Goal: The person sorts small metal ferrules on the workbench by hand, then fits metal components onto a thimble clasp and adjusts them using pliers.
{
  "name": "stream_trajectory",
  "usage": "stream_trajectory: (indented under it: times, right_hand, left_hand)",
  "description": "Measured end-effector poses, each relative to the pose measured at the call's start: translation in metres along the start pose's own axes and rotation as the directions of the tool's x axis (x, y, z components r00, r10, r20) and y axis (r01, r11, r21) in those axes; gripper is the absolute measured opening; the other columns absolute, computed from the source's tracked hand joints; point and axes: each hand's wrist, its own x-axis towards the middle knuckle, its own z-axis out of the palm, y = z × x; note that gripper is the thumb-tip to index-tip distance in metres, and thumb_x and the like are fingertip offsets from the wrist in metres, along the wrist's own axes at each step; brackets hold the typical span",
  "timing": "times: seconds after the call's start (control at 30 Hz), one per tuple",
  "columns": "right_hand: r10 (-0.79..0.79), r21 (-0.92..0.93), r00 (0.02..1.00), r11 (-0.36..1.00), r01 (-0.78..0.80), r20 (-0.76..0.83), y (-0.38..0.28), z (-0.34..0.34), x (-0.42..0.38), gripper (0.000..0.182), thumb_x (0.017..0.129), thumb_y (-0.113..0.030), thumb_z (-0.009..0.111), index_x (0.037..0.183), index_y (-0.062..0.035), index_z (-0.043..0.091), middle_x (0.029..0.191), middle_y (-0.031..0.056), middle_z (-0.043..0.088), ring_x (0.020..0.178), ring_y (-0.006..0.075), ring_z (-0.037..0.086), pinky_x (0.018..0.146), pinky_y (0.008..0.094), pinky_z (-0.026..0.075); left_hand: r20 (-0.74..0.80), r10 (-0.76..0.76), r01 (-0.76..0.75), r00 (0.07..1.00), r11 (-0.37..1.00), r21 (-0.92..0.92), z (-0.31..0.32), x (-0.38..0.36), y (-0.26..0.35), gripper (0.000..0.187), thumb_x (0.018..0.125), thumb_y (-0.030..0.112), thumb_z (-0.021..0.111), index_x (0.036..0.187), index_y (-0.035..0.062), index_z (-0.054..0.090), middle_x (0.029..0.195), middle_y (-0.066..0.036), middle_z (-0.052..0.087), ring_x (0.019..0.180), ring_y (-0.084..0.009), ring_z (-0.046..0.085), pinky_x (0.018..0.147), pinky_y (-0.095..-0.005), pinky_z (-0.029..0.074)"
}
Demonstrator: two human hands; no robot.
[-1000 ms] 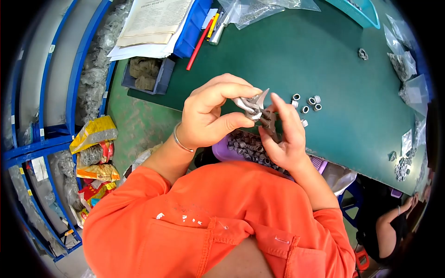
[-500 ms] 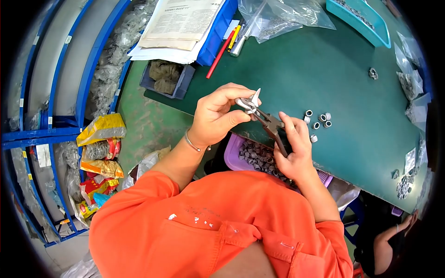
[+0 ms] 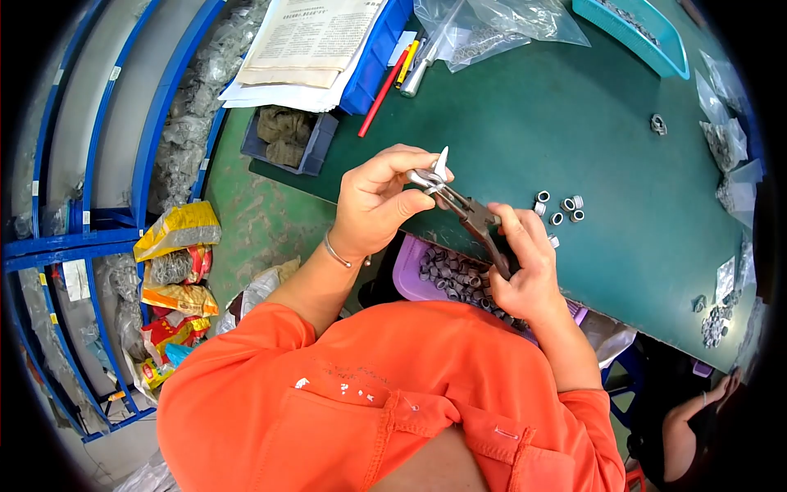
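My left hand [image 3: 370,201] pinches a small shiny metal piece [image 3: 421,178] between thumb and fingertips; a pointed, pale blade-like tip stands up from it. My right hand [image 3: 529,266] is closed around the handles of dark pliers [image 3: 477,221], whose jaws meet the metal piece at my left fingertips. Exactly how the jaws grip it is too small to tell. Below the pliers, at the table's edge, sits a purple basket [image 3: 404,275] filled with dark metal rings [image 3: 449,277]. Several silver rings [image 3: 567,204] lie on the green table [image 3: 623,156] right of my right hand.
A blue tray [image 3: 361,86] with papers, a grey box [image 3: 324,143] holding cloth, a red pen [image 3: 384,93] and clear bags [image 3: 525,25] lie toward the back. A turquoise basket [image 3: 672,57] stands far right. Blue shelving [image 3: 156,115] is left; another person's arm [image 3: 680,435] shows lower right.
The metal piece has turned a little, its pointed tip now more upright. My right hand has shifted slightly down along the pliers. The whole view has moved a little.
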Motion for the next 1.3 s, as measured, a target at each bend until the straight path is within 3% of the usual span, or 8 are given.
stream_trajectory:
  times: [0.07,0.2,0.27,0.57,0.63,0.77,1.0,1.3]
  right_hand:
    - [-0.012,-0.015,1.000,1.000,0.013,0.003,-0.001,0.001,0.001,0.064,0.053,0.010,0.049,0.116,0.0012,0.050,0.090,0.0177,0.050,0.081,0.0340,0.049,0.074,0.0393,0.042]
    - [0.017,-0.038,0.998,0.999,-0.019,-0.059,-0.003,0.002,0.003,0.062,0.053,0.010,0.051,0.114,-0.0001,0.047,0.094,0.0186,0.048,0.085,0.0335,0.047,0.077,0.0397,0.041]
    - [0.006,-0.049,0.998,0.999,-0.009,-0.059,0.001,-0.001,0.003,0.061,0.053,0.010,0.052,0.113,-0.0006,0.046,0.096,0.0189,0.047,0.086,0.0332,0.047,0.078,0.0395,0.040]
    - [0.028,-0.063,0.998,0.997,-0.031,-0.050,-0.003,-0.008,0.006,0.050,0.055,0.007,0.055,0.104,-0.0032,0.055,0.092,0.0133,0.051,0.086,0.0297,0.051,0.079,0.0354,0.043]
    - [0.231,0.136,0.963,0.959,-0.249,0.137,-0.009,-0.015,0.006,0.052,0.057,0.006,0.055,0.109,-0.0020,0.055,0.093,0.0126,0.051,0.088,0.0264,0.054,0.081,0.0334,0.044]
    - [0.335,0.149,0.886,0.906,-0.397,0.320,-0.018,-0.032,0.012,0.054,0.059,0.005,0.055,0.112,-0.0011,0.053,0.094,0.0119,0.051,0.090,0.0248,0.054,0.084,0.0315,0.044]
    - [0.226,0.120,0.922,0.954,-0.275,0.314,-0.021,-0.041,0.009,0.059,0.057,0.003,0.058,0.116,-0.0005,0.049,0.096,0.0134,0.049,0.091,0.0281,0.050,0.086,0.0333,0.041]
    - [-0.008,-0.208,0.999,0.978,0.015,0.036,-0.007,-0.037,-0.005,0.057,0.056,0.000,0.063,0.111,-0.0023,0.051,0.100,0.0147,0.049,0.091,0.0300,0.047,0.083,0.0383,0.036]
  left_hand:
    - [0.028,0.024,-0.022,0.999,0.997,-0.080,0.000,0.000,0.000,0.033,0.079,0.000,0.064,0.110,-0.0053,0.054,0.104,-0.015,0.056,0.092,-0.0198,0.058,0.076,-0.0305,0.053]
    - [-0.021,0.002,-0.005,1.000,0.989,-0.146,0.004,0.001,0.004,0.033,0.078,-0.002,0.065,0.109,-0.0055,0.054,0.103,-0.013,0.055,0.090,-0.0181,0.058,0.076,-0.0289,0.051]
    - [0.007,0.041,-0.041,0.999,0.997,0.069,0.002,-0.001,0.003,0.037,0.079,0.014,0.068,0.107,-0.0053,0.054,0.097,-0.015,0.055,0.081,-0.0178,0.058,0.067,-0.0266,0.051]
    - [-0.064,0.041,-0.035,0.997,0.996,0.082,0.008,-0.006,0.009,0.032,0.076,0.001,0.067,0.105,-0.0072,0.056,0.094,-0.013,0.056,0.075,-0.0160,0.060,0.066,-0.0251,0.052]
    - [-0.086,0.025,-0.018,0.996,0.997,0.078,0.007,-0.005,0.009,0.032,0.074,-0.007,0.066,0.105,-0.0074,0.056,0.095,-0.013,0.056,0.077,-0.0166,0.062,0.068,-0.0249,0.053]
    - [-0.065,0.064,-0.057,0.996,0.994,0.098,0.006,-0.004,0.008,0.033,0.074,-0.009,0.065,0.106,-0.0076,0.057,0.094,-0.014,0.057,0.074,-0.0179,0.063,0.068,-0.0265,0.055]
    - [0.035,0.086,-0.081,0.996,0.989,-0.120,0.002,-0.002,0.008,0.037,0.073,-0.010,0.065,0.108,-0.0074,0.057,0.096,-0.016,0.057,0.085,-0.0212,0.062,0.072,-0.0295,0.055]
    - [0.162,0.050,-0.051,0.986,0.999,0.005,-0.007,-0.007,0.013,0.041,0.068,-0.008,0.069,0.107,-0.0039,0.059,0.102,-0.020,0.059,0.093,-0.0269,0.061,0.077,-0.0329,0.053]
